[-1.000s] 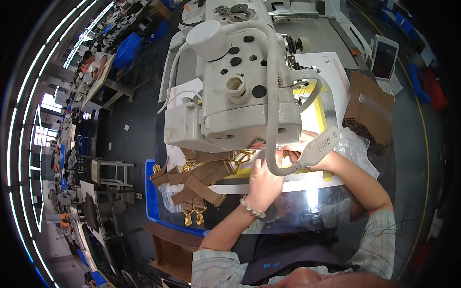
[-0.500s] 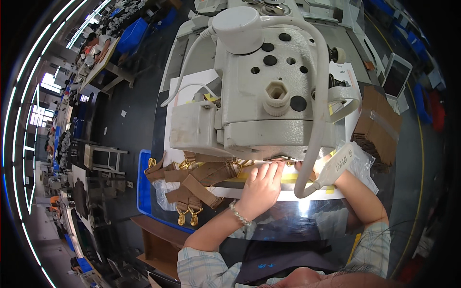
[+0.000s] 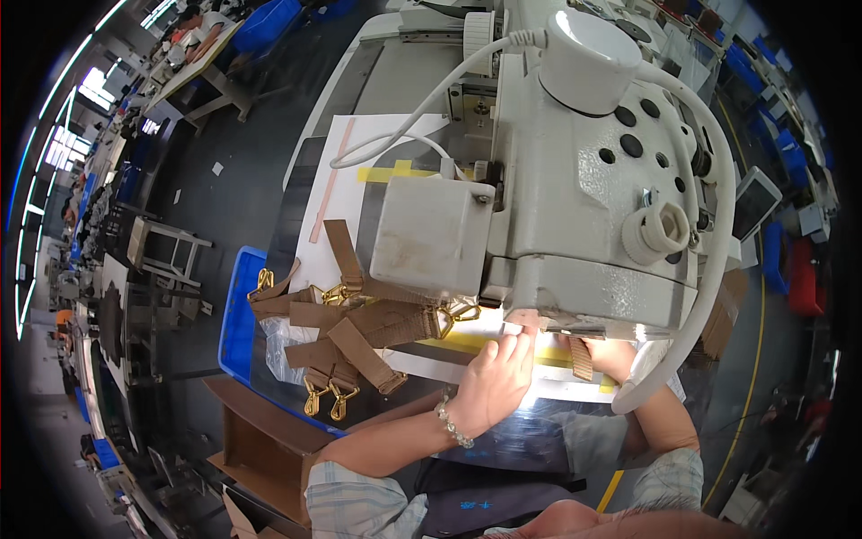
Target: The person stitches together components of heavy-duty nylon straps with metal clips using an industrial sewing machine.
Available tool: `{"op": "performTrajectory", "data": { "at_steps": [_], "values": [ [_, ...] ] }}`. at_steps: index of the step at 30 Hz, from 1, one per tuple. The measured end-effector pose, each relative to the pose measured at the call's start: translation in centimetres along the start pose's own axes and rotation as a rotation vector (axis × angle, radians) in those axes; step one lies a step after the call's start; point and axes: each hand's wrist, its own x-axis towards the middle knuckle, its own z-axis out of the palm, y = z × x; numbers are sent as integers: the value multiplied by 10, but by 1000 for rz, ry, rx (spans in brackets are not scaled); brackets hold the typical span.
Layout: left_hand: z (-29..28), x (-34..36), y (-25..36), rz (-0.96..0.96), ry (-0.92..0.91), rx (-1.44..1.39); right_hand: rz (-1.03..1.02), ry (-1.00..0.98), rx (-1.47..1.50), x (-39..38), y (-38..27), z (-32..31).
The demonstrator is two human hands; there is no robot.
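My left hand (image 3: 492, 382), wearing a bead bracelet, reaches under the sewing machine head (image 3: 597, 296), fingers close together and their tips partly hidden, so what they hold is unclear. My right hand (image 3: 615, 359) is beside a brown woven strap (image 3: 582, 361) under the head's right side, its fingers mostly hidden. Both are over a white sheet (image 3: 485, 368) with yellow tape. Left of my hands lies a heap of brown straps (image 3: 359, 355) with gold clasps (image 3: 338, 406), some on a crumpled clear bag (image 3: 280, 350).
A blue tray (image 3: 235, 332) sits at the left edge, above an open cardboard box (image 3: 256, 431). A cable (image 3: 718, 225) arches down the machine's right side, near stacked cardboard (image 3: 729, 314) and a screen (image 3: 754, 198). A co-worker (image 3: 202, 31) sits at a far table.
My view has swung, so the machine appears further right and shows more of its left side. My left fingers reach slightly further under the head. More of the strap by my right hand shows.
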Motion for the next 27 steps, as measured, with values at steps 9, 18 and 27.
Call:
{"op": "performTrajectory", "data": {
  "at_steps": [9,18,27],
  "values": [
    [2,-6,0,26,-44,41,-10,-53,-42,-44,22,-8],
    [-10,1,2,59,-172,150,-10,-86,-78,-18,3,3],
    [-7,-3,-3,23,-143,93,-7,-155,-112,10,-9,0]
  ]
}}
